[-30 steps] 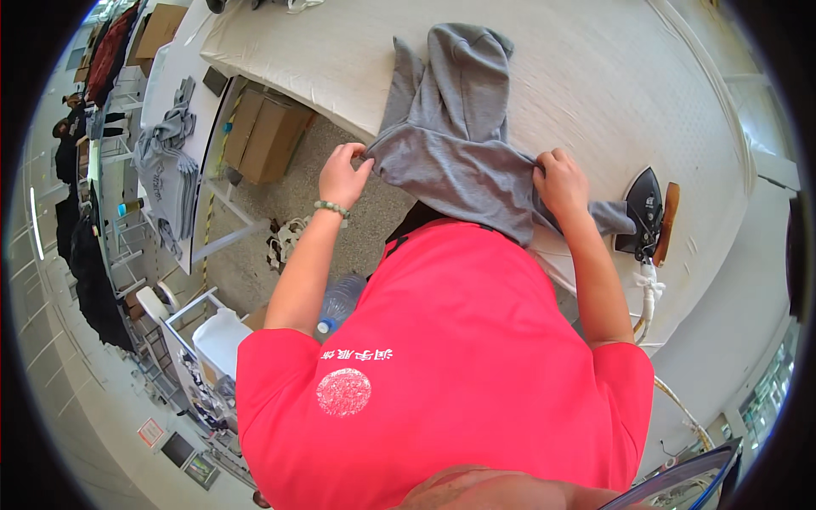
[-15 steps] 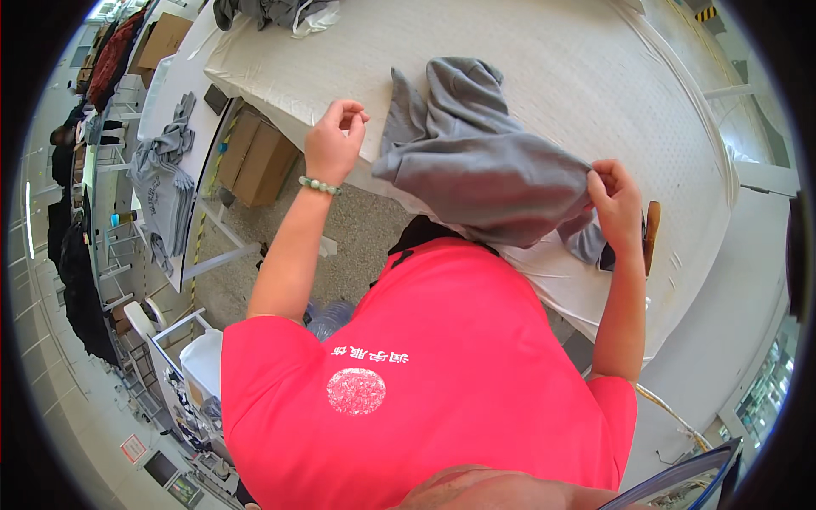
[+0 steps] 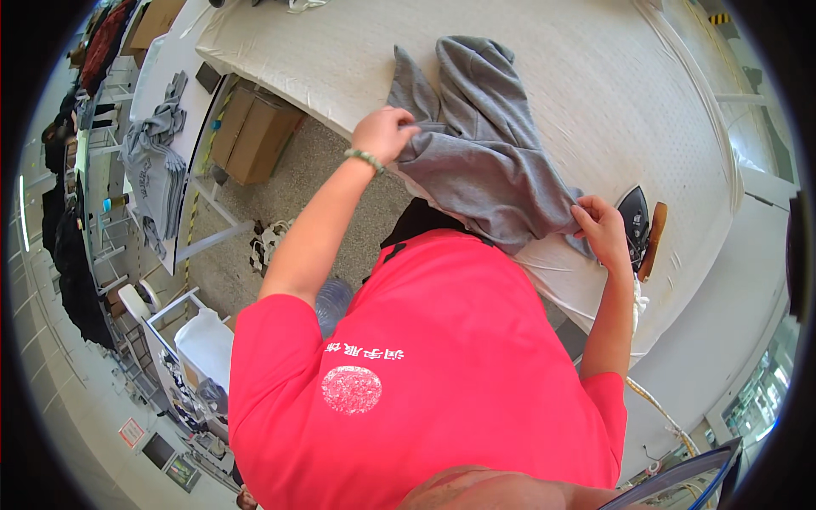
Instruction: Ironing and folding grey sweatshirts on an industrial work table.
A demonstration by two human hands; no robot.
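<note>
The grey sweatshirt (image 3: 489, 161) lies crumpled on the near edge of the white padded table (image 3: 595, 76), its hood toward twelve o'clock. My left hand (image 3: 384, 133) is curled shut around a fold of it at its ten o'clock edge, a bead bracelet (image 3: 365, 158) on that wrist. My right hand (image 3: 602, 229) pinches the cloth at its four o'clock corner, fingers closed on the hem.

How the garment's underside lies I cannot tell; part of it folds under itself, and my red shirt (image 3: 425, 374) hides the table edge below it. Just beside my right hand, at three o'clock, stands a dark iron (image 3: 636, 223), half hidden by that hand.

Under the table at ten o'clock sit cardboard boxes (image 3: 255, 132) on a speckled floor (image 3: 280, 204). Further toward nine o'clock, folded grey clothes (image 3: 157, 166) lie on another table.
</note>
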